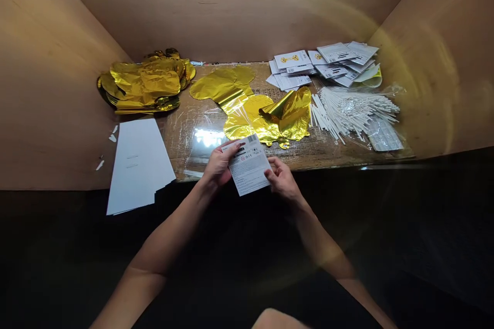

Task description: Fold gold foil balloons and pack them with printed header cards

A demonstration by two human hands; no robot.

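Observation:
A white printed card (250,172) with a barcode and small text is held in front of the table's near edge. My left hand (221,164) grips its left side, thumb on top. My right hand (283,179) pinches the card's right edge between thumb and fingers. Just beyond the card lie gold foil balloons (247,113), spread flat, with one part (295,115) folded over. Thin white strips rest on the foil near the card's top.
At the back left is a pile of gold foil balloons (146,82), with white card sheets (139,164) overhanging the front edge below it. Printed packets (293,64) are heaped at the back right, beyond many white sticks (347,110) on clear plastic. Cardboard walls (239,10) enclose the table.

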